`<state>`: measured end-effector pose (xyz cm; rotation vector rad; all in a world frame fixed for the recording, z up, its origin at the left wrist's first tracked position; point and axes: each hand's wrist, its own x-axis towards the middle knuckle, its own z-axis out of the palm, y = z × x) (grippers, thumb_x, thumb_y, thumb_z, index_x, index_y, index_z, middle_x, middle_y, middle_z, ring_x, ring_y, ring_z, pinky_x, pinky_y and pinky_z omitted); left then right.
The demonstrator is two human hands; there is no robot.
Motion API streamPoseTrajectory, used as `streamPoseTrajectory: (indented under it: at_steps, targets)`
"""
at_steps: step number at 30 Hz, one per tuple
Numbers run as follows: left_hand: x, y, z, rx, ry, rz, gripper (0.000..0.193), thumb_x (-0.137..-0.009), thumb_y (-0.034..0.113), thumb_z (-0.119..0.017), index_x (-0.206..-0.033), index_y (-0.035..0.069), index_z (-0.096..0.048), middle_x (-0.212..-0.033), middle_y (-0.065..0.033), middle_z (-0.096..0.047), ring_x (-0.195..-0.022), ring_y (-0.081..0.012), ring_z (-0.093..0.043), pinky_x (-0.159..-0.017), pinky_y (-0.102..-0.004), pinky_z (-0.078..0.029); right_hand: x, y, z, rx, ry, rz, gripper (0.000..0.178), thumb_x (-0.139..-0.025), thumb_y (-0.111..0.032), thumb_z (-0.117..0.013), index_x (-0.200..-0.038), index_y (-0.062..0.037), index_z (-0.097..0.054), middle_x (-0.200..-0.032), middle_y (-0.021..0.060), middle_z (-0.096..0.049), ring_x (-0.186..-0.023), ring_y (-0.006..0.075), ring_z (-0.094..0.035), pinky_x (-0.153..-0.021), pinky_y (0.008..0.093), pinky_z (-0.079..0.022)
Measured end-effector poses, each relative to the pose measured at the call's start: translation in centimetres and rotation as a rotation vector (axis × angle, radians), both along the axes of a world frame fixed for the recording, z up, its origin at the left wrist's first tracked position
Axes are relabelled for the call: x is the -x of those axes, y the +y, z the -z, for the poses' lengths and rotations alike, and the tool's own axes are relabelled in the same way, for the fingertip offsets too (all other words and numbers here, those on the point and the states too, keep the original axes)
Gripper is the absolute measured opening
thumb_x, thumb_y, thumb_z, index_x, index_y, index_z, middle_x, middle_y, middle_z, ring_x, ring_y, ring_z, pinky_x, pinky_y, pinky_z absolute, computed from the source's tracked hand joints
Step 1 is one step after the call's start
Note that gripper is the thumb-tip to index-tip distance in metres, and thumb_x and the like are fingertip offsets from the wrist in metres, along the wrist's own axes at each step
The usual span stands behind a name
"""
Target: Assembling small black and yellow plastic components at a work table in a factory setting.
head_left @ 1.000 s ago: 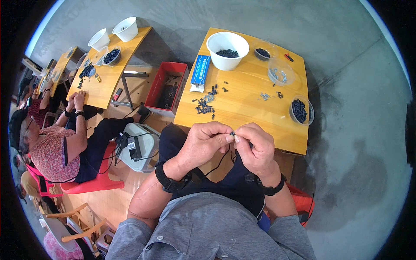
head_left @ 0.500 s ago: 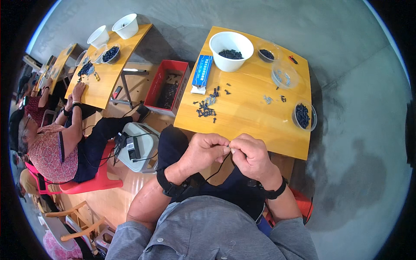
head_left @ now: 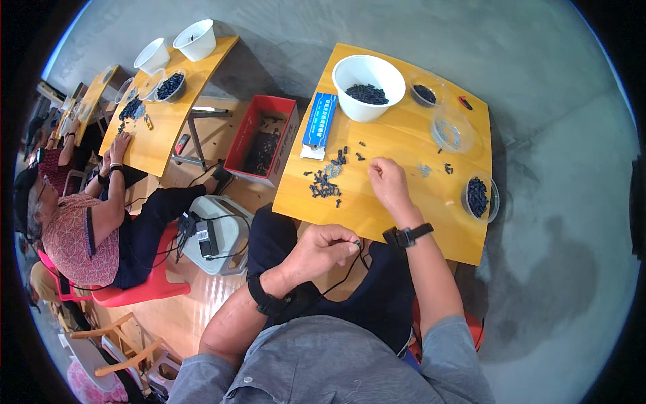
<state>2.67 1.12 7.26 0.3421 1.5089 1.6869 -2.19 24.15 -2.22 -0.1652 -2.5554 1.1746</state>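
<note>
Over my lap, my left hand (head_left: 317, 256) pinches a small dark piece (head_left: 357, 243) between thumb and fingertips, most of it hidden. My right hand (head_left: 391, 187) is above the table, apart from the left, with its fingers curled together; what they hold, if anything, does not show. Left of it lies a loose pile of small black parts with silver pieces among them (head_left: 325, 185). To its right sit a little heap of silver pieces (head_left: 424, 170) and a few dark parts (head_left: 448, 168). A clear tub of black parts (head_left: 477, 197) stands by the table's right edge.
On the wooden table (head_left: 404, 229) stand a white bucket (head_left: 350, 108), a blue box (head_left: 319, 124), clear tubs (head_left: 452, 129) and a red-and-black tool (head_left: 465, 103). A red bin (head_left: 288, 145) is on the floor. At left, a seated person (head_left: 84, 232) works at another table.
My right hand has left the left hand and moved forward over the table. My left hand stays over my lap, still pinching the small piece. The view has shifted slightly.
</note>
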Motion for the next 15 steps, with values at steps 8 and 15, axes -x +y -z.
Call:
streamPoseTrajectory:
  at_steps: [8,15]
  targets:
    - [0.9,-0.5,1.3,0.009,0.022,-0.061,0.008,-0.088,0.004,-0.061,-0.092,-0.002,-0.063,-0.072,0.0008,-0.059,-0.063,-0.0045,-0.052,-0.056,-0.0194,-0.042,3.6,-0.8,0.1,-0.293,-0.221,0.012,0.015,-0.079,-0.016,-0.064,-0.087,-0.0032,-0.064,-0.084,0.0167,-0.06,-0.081,0.0339,-0.06,-0.071,0.0435,-0.049]
    - [1.1,-0.1,1.3,0.005,-0.003,-0.069,0.007,-0.088,0.004,-0.061,-0.093,-0.001,-0.063,-0.072,0.0009,-0.059,-0.064,-0.0046,-0.053,-0.058,-0.0199,-0.044,3.1,-0.9,0.3,-0.358,-0.201,0.01,0.014,-0.081,-0.017,-0.063,-0.083,-0.0035,-0.064,-0.083,0.0165,-0.06,-0.08,0.0343,-0.06,-0.07,0.0442,-0.049]
